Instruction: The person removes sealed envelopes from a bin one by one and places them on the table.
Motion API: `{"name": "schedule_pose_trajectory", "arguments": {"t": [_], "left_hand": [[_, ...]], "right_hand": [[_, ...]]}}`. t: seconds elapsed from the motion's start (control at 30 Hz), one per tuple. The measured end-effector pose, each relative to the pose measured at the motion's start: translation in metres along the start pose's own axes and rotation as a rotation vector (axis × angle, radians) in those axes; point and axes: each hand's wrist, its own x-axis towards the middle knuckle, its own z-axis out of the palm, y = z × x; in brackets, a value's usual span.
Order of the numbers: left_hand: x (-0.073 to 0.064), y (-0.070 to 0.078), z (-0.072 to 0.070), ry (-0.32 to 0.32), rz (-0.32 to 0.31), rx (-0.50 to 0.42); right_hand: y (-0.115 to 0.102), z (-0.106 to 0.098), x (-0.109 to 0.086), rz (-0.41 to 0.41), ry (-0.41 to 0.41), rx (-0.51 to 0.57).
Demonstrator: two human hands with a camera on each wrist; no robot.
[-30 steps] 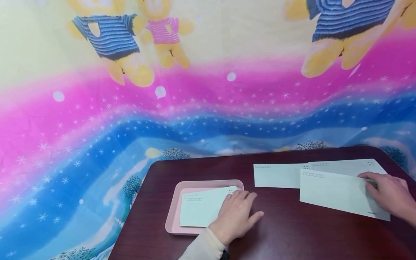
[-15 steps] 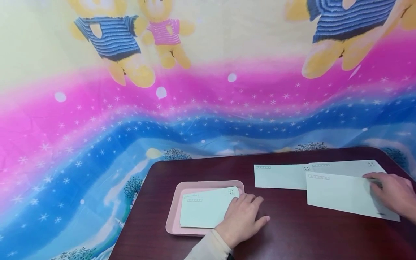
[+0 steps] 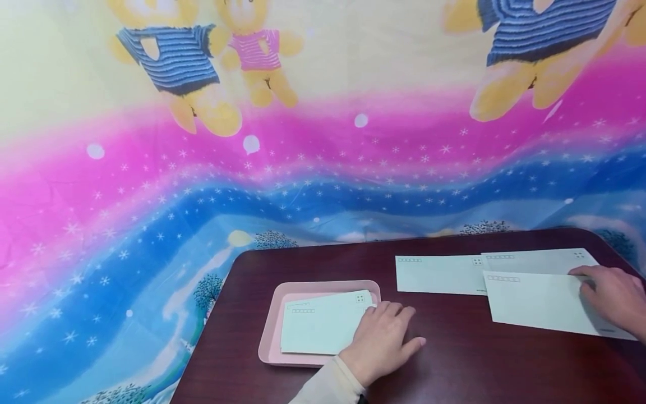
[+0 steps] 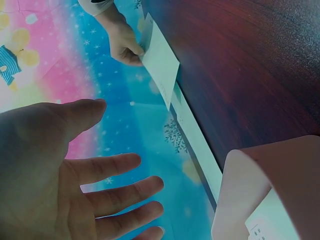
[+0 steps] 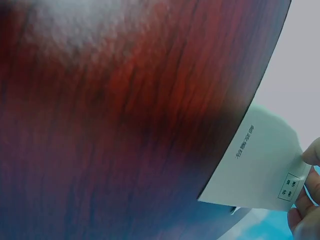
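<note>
My right hand [image 3: 613, 297] pinches a pale envelope [image 3: 540, 303] by its right part, thumb on the printed face. In the right wrist view the fingers [image 5: 305, 195] lie behind the envelope [image 5: 260, 160] near its stamp box. Two more envelopes lie on the table behind it: one at the back [image 3: 540, 259], partly covered, and one to the left [image 3: 436, 275]. Over the right side of the pink tray [image 3: 267, 336], my left hand [image 3: 383, 342] has its fingers relaxed and spread, holding nothing. Stacked envelopes [image 3: 323, 325] lie in the tray.
The dark wooden table [image 3: 439, 359] has a rounded far edge. Behind it hangs a cloth backdrop [image 3: 323, 140] printed with bears, snowflakes and trees.
The right hand has drawn its envelope a little to the right, uncovering more of the left envelope. The left hand has drifted slightly right, showing more of the stack in the tray.
</note>
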Motion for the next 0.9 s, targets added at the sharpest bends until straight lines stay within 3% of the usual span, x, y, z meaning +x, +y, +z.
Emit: {"name": "schedule_pose_trajectory", "arguments": {"t": [0.23,0.6,0.9], "left_hand": [[0.002,0.0,0.002,0.006,0.0,-0.002],[0.005,0.008,0.006,-0.01,0.017,0.009],[0.005,0.012,0.014,-0.004,0.037,0.03]], "right_hand": [[0.013,0.009,0.005,0.062,-0.035,-0.002],[0.019,0.013,0.011,0.007,-0.023,0.032],[0.022,0.018,0.015,0.026,-0.05,0.012]]}}
